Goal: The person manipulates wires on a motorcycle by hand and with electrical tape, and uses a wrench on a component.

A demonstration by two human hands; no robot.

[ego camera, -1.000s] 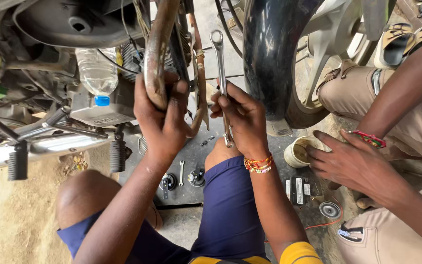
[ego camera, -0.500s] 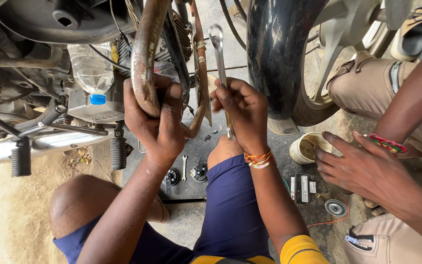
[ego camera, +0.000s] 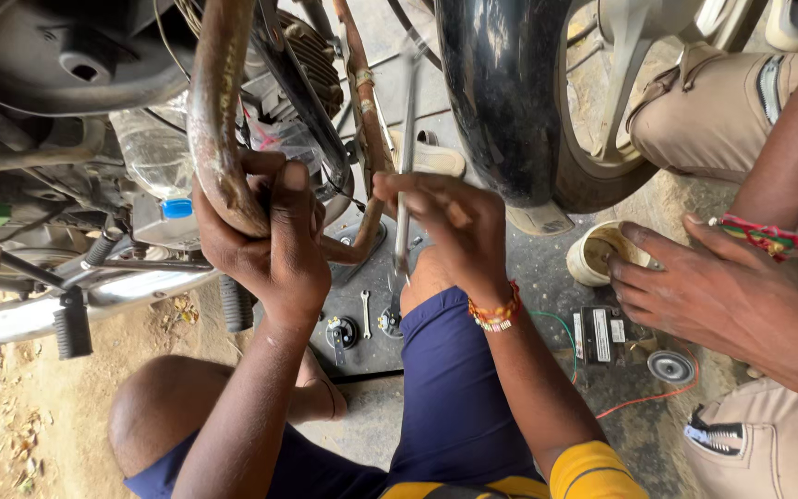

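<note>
- Two hands of the person wearing the camera work under a motorcycle, seen from above.
- Left hand [ego camera: 265,236]: fingers clamped around the rusty exhaust pipe [ego camera: 219,111], which curves down from the far edge of the view into the palm.
- Right hand [ego camera: 450,222]: fingers closed on the shaft of a long metal wrench [ego camera: 405,166], held nearly upright, its far end blurred near the rusty frame tube [ego camera: 367,111]. A beaded bracelet [ego camera: 496,312] circles this wrist.
- Black rear tyre [ego camera: 501,83]: just right of the wrench, at the far side.
- Clear plastic bottle with blue cap [ego camera: 154,162]: left of the exhaust pipe, tucked against the engine.
- Footpeg [ego camera: 71,323] and chrome silencer [ego camera: 39,314]: near left, above sandy ground.
- Small wrench [ego camera: 365,312] and round black parts [ego camera: 344,331]: on the dark floor between the two forearms.
- Co-worker's hand [ego camera: 704,291]: right side, resting spread beside a small cream bowl [ego camera: 593,254], with a red thread band at the wrist.
- Black boxed electrical part [ego camera: 598,334] and round horn-like disc [ego camera: 671,367]: on the floor near that hand, with red and green wires alongside.
</note>
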